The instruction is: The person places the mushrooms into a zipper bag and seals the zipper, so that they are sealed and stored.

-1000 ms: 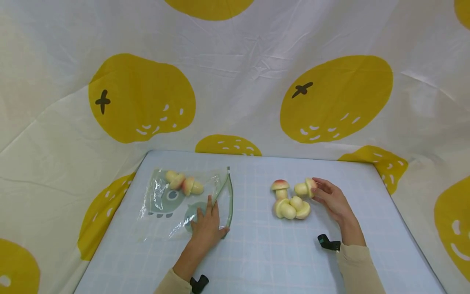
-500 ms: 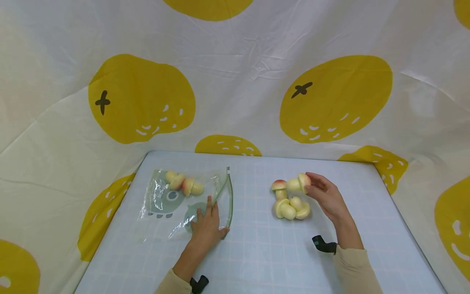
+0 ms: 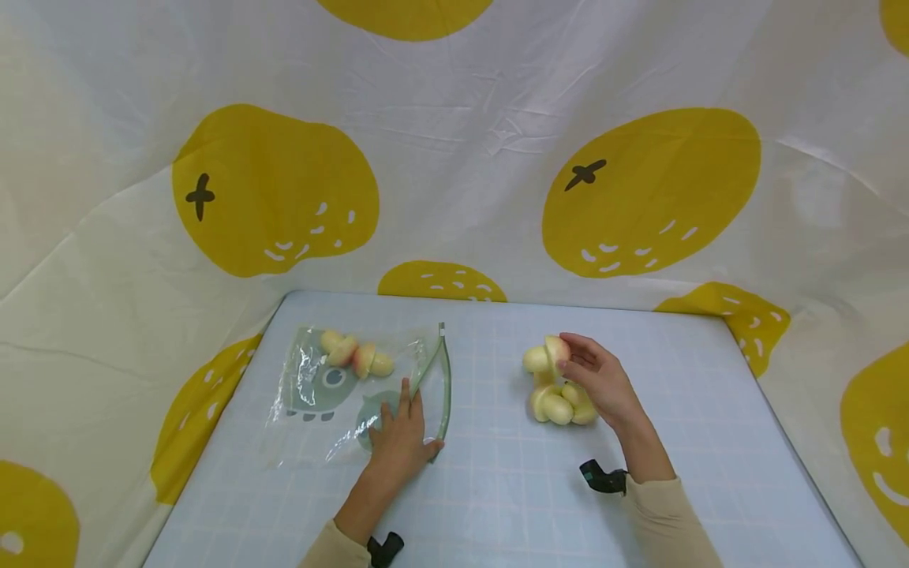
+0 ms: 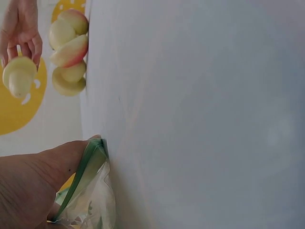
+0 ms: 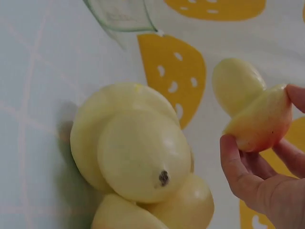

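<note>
My right hand (image 3: 604, 383) pinches a toy mushroom (image 3: 543, 356) by its reddish cap, fingers and thumb around the rim. The pale stem points left. In the right wrist view this mushroom (image 5: 259, 114) is raised off the table. Just below it in the head view lies a cluster of similar pale mushrooms (image 3: 557, 409), partly behind my hand. My left hand (image 3: 401, 442), fingers spread and straight, rests on a clear zip bag (image 3: 284, 430) with a monster print. Its thumb is at the bag's green zip edge (image 4: 83, 167). Two mushrooms (image 3: 369, 361) lie inside the bag.
A pale blue checked cloth covers the table (image 3: 497, 505). Behind it hangs a white curtain (image 3: 461, 181) printed with yellow fruit. The bag's green-edged mouth (image 3: 446, 386) gapes toward the right. A black wrist camera (image 3: 602, 478) sticks out beside the right sleeve.
My right hand has lifted the mushroom and carried it left, now over the cluster's upper mushroom in the head view. My left hand and the bag have stayed in place.
</note>
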The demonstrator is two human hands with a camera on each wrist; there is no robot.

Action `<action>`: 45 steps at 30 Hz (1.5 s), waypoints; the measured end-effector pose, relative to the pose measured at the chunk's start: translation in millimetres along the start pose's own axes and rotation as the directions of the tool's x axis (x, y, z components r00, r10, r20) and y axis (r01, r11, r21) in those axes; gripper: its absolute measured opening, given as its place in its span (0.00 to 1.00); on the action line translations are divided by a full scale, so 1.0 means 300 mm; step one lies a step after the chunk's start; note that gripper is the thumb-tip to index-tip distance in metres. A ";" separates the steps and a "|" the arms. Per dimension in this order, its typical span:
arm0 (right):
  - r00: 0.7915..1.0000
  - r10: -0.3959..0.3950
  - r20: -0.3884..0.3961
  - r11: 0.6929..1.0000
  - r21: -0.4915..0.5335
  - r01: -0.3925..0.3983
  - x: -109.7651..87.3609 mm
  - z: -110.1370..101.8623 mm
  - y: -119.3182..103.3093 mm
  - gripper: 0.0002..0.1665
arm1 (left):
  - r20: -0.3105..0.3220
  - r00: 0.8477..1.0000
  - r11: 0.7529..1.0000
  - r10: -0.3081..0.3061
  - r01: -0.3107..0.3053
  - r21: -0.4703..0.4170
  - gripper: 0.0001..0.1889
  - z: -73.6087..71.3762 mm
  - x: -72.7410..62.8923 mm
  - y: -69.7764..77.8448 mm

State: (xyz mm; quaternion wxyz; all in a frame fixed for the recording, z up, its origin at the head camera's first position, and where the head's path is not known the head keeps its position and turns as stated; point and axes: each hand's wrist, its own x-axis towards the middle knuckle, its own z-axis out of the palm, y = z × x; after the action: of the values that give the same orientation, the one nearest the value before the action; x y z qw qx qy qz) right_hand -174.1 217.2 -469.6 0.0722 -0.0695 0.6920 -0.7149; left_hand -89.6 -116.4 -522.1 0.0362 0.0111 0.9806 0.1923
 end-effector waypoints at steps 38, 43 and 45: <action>0.996 0.052 0.072 0.999 0.005 -0.053 0.153 0.428 0.219 0.30 | 0.023 1.000 1.000 -0.020 0.020 0.015 0.53 0.012 0.017 -0.004; 0.995 0.049 0.083 0.999 -0.025 -0.047 0.165 0.468 0.233 0.30 | 0.028 0.999 1.000 -0.021 0.021 0.016 0.53 0.015 0.016 -0.008; 0.995 0.041 0.089 0.998 -0.043 -0.038 0.169 0.481 0.235 0.31 | 0.028 0.999 1.000 -0.021 0.020 0.019 0.53 0.016 0.015 -0.009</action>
State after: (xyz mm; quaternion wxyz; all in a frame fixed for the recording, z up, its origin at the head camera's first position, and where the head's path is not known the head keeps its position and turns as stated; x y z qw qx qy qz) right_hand -194.4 63.4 -535.4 0.1159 -0.0894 0.7038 -0.6951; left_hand -93.7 -117.0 -527.8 0.0517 0.0040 0.9819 0.1823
